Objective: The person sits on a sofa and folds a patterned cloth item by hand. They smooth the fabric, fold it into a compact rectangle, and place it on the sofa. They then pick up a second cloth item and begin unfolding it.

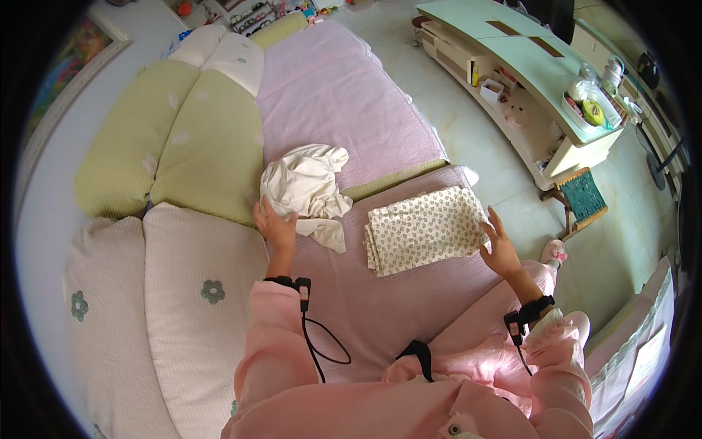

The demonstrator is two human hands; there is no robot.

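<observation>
A crumpled cream cloth [307, 181] lies on the pink quilted sofa cover [351, 120], across the join between two seat sections. My left hand [276, 222] is at the cloth's lower left edge, fingers apart; whether it pinches any fabric is not clear. To the right lies a folded cream fabric with a small dark print [425, 230], flat and in layers. Beside its right edge is my right hand [499, 247], its fingers spread and the fingertips at or close to the edge. Both wrists wear black straps with small cabled devices.
Green back cushions [211, 148] and pale flowered cushions [205, 307] line the left side. Across the tiled floor stands a long low cabinet [526, 60] bearing a white fruit tray [576, 117]. A folding stool with a green woven seat [582, 200] is near my slippered foot.
</observation>
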